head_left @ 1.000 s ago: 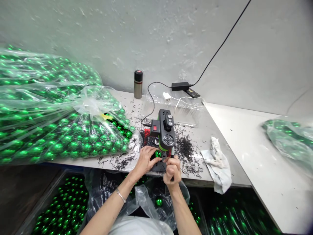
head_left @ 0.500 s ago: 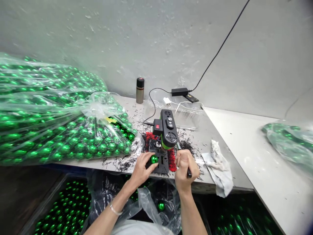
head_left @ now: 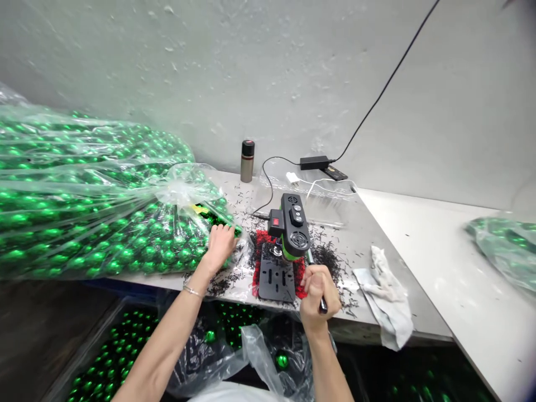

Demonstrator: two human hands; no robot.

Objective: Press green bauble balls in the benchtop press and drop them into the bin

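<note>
My right hand is wrapped round the black-ended lever handle of a small black and green bench press. Its slotted black base plate lies bare on a red mat. My left hand reaches to the torn opening of a large clear bag full of shiny green balls. The fingers curl down at the opening and their tips are hidden, so I cannot see whether they grip a ball.
Black slivers litter the table. Behind the press are a flask, a power adapter and cables. A white cloth hangs over the front edge. Below sit a clear plastic bag and a crate of green balls.
My left hand has left the base plate and moved left to the bag's opening. The green ball it held on the plate is gone from there. My right hand stays on the lever.
</note>
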